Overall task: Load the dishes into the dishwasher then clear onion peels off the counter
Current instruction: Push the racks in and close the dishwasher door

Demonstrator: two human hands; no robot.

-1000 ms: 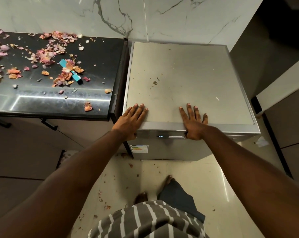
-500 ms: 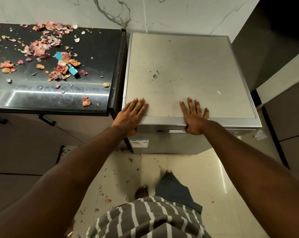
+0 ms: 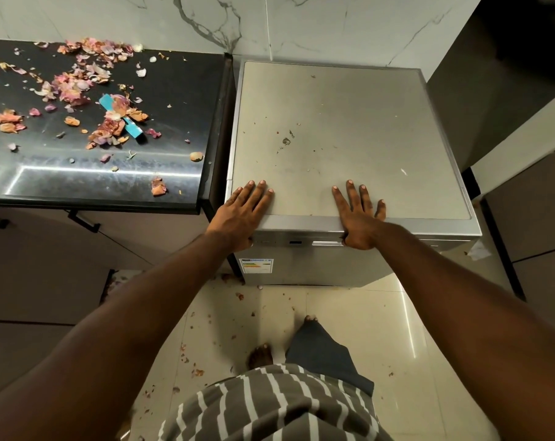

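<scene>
A silver dishwasher (image 3: 343, 135) is seen from above in the centre and right of the frame, its door closed and its flat top marked with a few dark specks. Both hands are laid on the front edge of that top. The left hand (image 3: 241, 214) is placed at the front left corner, with its 4 visible fingers straight and held close together, flat on the surface; its thumb is hidden over the front edge. The right hand (image 3: 359, 218) is placed just right of the frame's centre, with its fingers straight and spread apart on the top, while the heel of the hand hangs over the front edge at the control strip; whether the thumb hooks anything there cannot be told. Nothing is held by either hand.

A black counter (image 3: 180, 100) is seen in the upper left of the frame, just beside the dishwasher's left side. Onion peels (image 3: 78, 87), pink and orange, are scattered over it, thickest toward the upper left, with a few loose pieces near the front edge. A small turquoise strip (image 3: 132, 127) is partly buried among them. More bits of peel are scattered on the pale tiled floor (image 3: 349, 316) in the lower centre, where 2 bare feet and a striped shirt (image 3: 269, 405) are seen. A marble wall (image 3: 317, 23) runs along the top of the frame.
</scene>
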